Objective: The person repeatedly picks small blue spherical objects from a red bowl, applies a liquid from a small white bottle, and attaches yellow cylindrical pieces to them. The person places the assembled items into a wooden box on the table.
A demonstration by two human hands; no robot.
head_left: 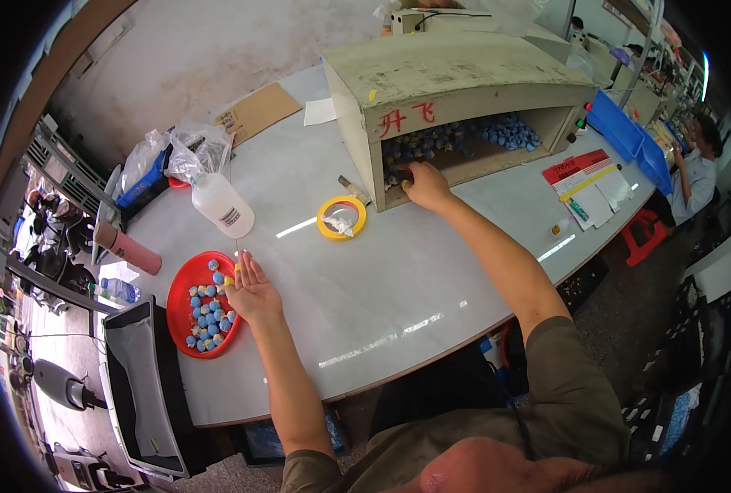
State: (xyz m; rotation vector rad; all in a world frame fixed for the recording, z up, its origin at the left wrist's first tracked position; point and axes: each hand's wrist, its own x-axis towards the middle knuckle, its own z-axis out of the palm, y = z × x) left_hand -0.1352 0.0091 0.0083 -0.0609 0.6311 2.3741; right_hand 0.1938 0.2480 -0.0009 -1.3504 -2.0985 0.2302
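Observation:
My left hand (256, 294) is palm up with its fingers stretched out, over the right rim of a round red tray (174, 306). Yellow covers show on its thumb and a finger. In the tray lie several small round blue-and-cream pieces (209, 316). My right hand (428, 188) reaches into the left end of an open-fronted cream metal box (464, 74). Its fingers are bent together, with a yellow cover at the thumb; what they grip is hard to make out. Inside the box is a heap of similar blue pieces (509, 133).
Between my hands lie a yellow tape roll (325, 217) and a scraper-like tool (354, 189). A white plastic bottle (222, 205) and a pink flask (127, 248) stand left. A black bin (148, 386) adjoins the table's left edge. Cards (591, 193) lie right; a person (696, 168) sits beyond.

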